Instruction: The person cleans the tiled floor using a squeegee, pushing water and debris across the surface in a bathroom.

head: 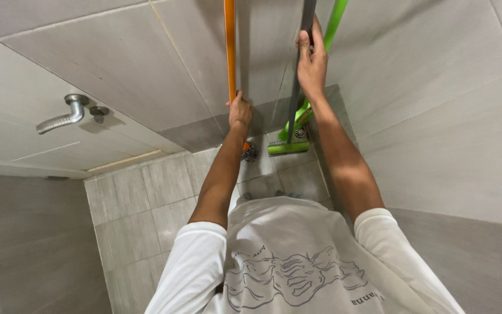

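Observation:
My left hand (pixel 240 110) grips an orange pole (pixel 230 52) that stands upright in the corner of a tiled room, its lower end near a dark brush head (pixel 250 152) on the floor. My right hand (pixel 311 64) is closed around a dark grey pole (pixel 297 99) that leans against the wall. Beside that pole leans a green-handled floor wiper (pixel 334 20), whose green head (pixel 287 147) rests on the floor tiles. Both arms reach forward from white sleeves.
A metal lever door handle (pixel 59 119) sticks out from the door at left. A round floor drain (pixel 301 132) lies behind the green wiper head. Grey tiled walls (pixel 437 116) close in on both sides, and grey floor tiles (pixel 158 197) lie below.

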